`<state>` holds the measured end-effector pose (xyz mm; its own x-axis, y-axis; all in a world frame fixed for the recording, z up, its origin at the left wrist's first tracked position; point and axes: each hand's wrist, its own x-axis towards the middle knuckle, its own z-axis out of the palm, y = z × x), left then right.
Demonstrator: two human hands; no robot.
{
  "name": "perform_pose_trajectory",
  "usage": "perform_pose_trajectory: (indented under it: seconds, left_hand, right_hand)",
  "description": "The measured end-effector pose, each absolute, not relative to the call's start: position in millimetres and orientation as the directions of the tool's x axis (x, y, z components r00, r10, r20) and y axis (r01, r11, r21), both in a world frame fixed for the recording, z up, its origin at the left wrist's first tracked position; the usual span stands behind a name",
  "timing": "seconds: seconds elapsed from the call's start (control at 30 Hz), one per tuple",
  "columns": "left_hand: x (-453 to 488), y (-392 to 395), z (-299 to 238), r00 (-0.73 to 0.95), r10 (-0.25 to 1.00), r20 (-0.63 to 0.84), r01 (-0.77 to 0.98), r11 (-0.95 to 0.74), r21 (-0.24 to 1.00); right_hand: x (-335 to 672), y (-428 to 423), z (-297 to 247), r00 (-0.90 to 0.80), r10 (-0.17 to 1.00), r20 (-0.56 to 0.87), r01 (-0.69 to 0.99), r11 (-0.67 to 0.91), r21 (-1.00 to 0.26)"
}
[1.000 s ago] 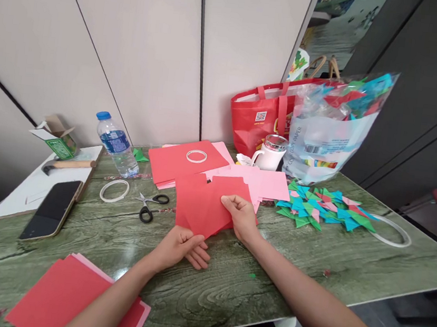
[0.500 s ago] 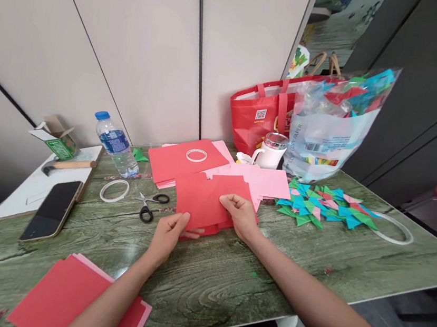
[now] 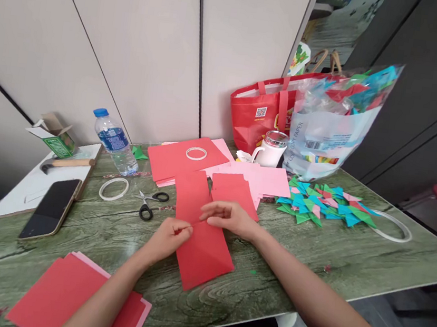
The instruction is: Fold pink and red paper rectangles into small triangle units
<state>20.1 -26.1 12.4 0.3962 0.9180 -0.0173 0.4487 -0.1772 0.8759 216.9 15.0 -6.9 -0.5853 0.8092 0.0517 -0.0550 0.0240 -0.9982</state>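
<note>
A sheet of red paper (image 3: pixel 206 260) lies slanted in front of me, its near corner towards the table's front edge. My left hand (image 3: pixel 169 237) pinches its left edge between thumb and curled fingers. Over the crossing line on the sheet is my right hand (image 3: pixel 227 219), fingers stretched left and thumb apart from them. Whether its fingertips touch the paper, I cannot tell. Behind it lie more red sheets, one (image 3: pixel 191 189) at the left and some (image 3: pixel 235 187) at the right.
Scissors (image 3: pixel 152 198), a tape roll (image 3: pixel 114 189) and a bottle (image 3: pixel 119 146) stand or lie left. A phone (image 3: pixel 51 209) and a red paper stack (image 3: pixel 55 292) are nearer. Rightward are a mug (image 3: pixel 271 151), folded paper pieces (image 3: pixel 317 202) and a filled plastic bag (image 3: pixel 325 139).
The red sheet has moved from the pile towards me and now slants across the table front. My right hand has come left and lower, off the sheet's upper right edge.
</note>
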Motion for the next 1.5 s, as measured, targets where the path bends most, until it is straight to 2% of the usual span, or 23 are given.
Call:
perform_pose_trajectory:
  seconds: [0.13,0.33,0.47,0.67,0.83,1.03,1.23,1.4,1.5]
  left_hand:
    - [26,-30,9,0.48,0.876,-0.043,0.506,-0.237,0.829]
    - [28,-31,4,0.477,0.879,-0.032,0.502,-0.242,0.83]
    - [27,-30,10,0.448,0.894,0.0,0.471,-0.236,0.85]
    - [20,-28,10,0.388,0.92,-0.05,0.406,-0.123,0.905]
    - [19,-26,9,0.261,0.965,-0.014,0.404,-0.096,0.91]
    - [24,-25,12,0.17,0.985,0.003,0.371,-0.067,0.926]
    - [25,-25,4,0.211,0.964,-0.161,0.235,0.11,0.966]
    - [24,-24,4,0.195,0.971,-0.138,0.179,0.103,0.978]
    - [23,-23,5,0.165,0.979,-0.122,0.181,0.092,0.979]
  right_hand:
    - [209,7,-12,-0.635,0.769,0.073,0.083,0.162,-0.983]
    - [204,3,-12,-0.626,0.772,0.113,0.115,0.235,-0.965]
    - [211,8,-7,-0.602,0.791,0.113,0.109,0.221,-0.969]
    - [226,20,-3,-0.549,0.835,0.039,0.085,0.102,-0.991]
    - [226,22,-1,-0.499,0.867,0.008,0.028,0.026,-0.999]
    - [219,15,-2,-0.556,0.829,0.059,0.047,0.102,-0.994]
    - [225,22,1,-0.34,0.929,0.148,0.088,0.188,-0.978]
    - [236,35,-4,-0.207,0.956,0.206,0.116,0.233,-0.966]
    - [247,44,-9,-0.101,0.959,0.266,0.243,0.283,-0.928]
